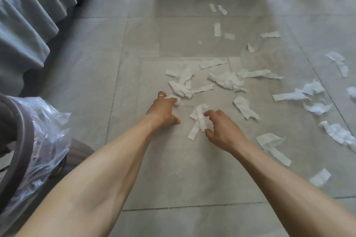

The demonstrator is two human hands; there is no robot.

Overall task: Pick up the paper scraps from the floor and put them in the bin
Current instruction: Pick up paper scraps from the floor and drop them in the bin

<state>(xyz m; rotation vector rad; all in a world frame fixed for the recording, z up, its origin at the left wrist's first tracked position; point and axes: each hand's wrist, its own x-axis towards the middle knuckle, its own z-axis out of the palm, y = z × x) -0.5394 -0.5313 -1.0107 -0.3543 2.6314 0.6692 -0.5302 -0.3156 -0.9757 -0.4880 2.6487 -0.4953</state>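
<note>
Fingers (174,101) of the left hand (163,109) curled round a crumpled scrap (176,100); the right hand (221,131), clawed open, hovered over paper strips (199,119) on the floor (173,169), both arms outstretched.

both forearms show bare from the lower edge of the view up to the wrists, with no sleeve, cuff, watch or bracelet on either. the left hand (163,108) wears a thin, plain metal ring band (161,95) with a pale shine on one finger; which finger it sits on cannot be told from this angle. the right hand (221,129) carries no ring or other jewellery on the fingers that show. no glove covers either of the hands. the fingernails that can be seen are short and unpainted, though they are small and slightly blurred. nothing else of the person, such as clothing or shoes, shows.
</note>
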